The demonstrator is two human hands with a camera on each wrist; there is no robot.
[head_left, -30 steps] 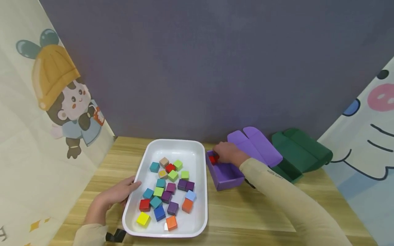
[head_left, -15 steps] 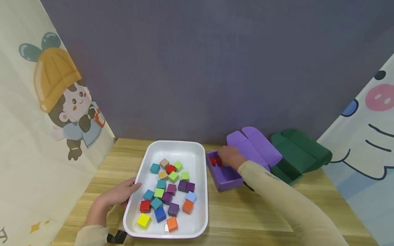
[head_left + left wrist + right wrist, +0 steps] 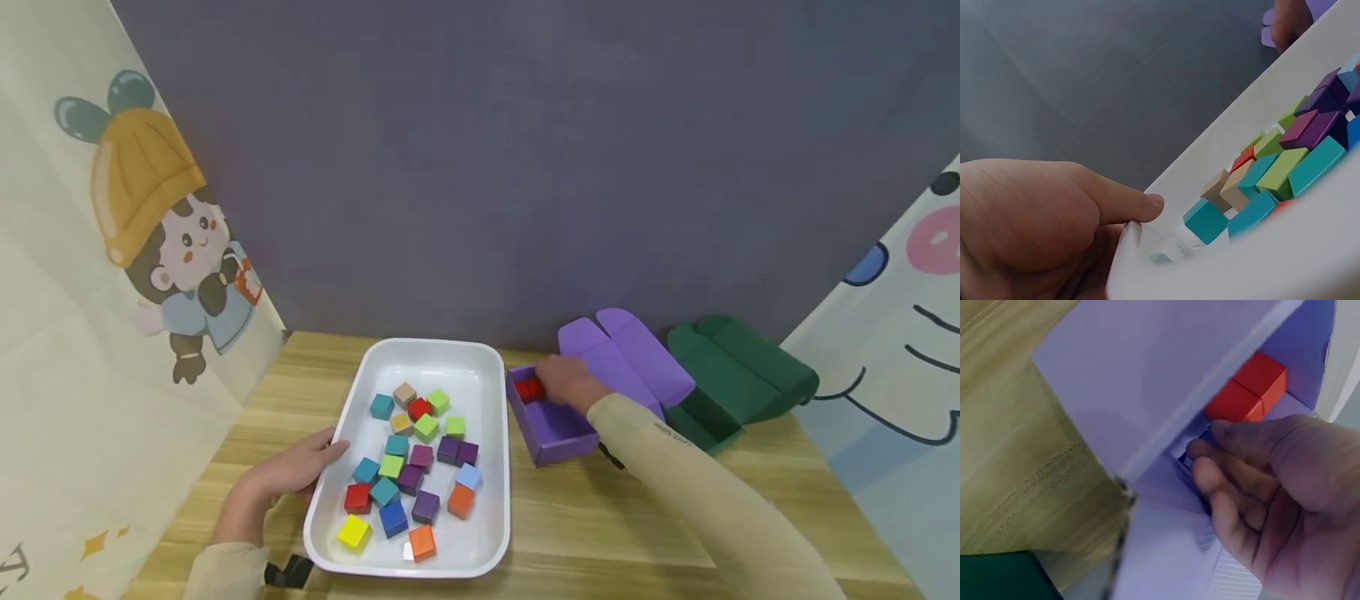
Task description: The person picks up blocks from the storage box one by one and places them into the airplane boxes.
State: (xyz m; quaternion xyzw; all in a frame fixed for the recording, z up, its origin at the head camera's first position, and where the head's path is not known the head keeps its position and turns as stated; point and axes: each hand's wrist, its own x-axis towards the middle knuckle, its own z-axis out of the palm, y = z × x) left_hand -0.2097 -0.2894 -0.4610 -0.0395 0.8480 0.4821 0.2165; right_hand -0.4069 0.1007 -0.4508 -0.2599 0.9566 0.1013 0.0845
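My left hand (image 3: 296,467) grips the left rim of a white tray (image 3: 495,467), thumb over the edge and fingers outside and below it. Coloured wooden cubes lie scattered in the tray, among them a yellow cube (image 3: 354,533), a red cube (image 3: 357,498) and an orange cube (image 3: 422,542). In the purple box (image 3: 558,454), my right hand (image 3: 567,381) reaches down at the far end. Two red cubes (image 3: 1250,387) sit side by side there. The thumb tip is close to them, fingers loosely bent, with no cube visible between them. Contact is unclear.
The purple lid (image 3: 630,354) is folded back behind the box. A dark green box (image 3: 708,421) with a raised lid stands to its right. A grey panel (image 3: 465,167) rises behind the wooden table (image 3: 600,533); printed cloths hang on both sides.
The red cube under my right hand first shows apart from the other red cube, and now both lie together. The right hand has shifted slightly right. My left hand stays on the tray.
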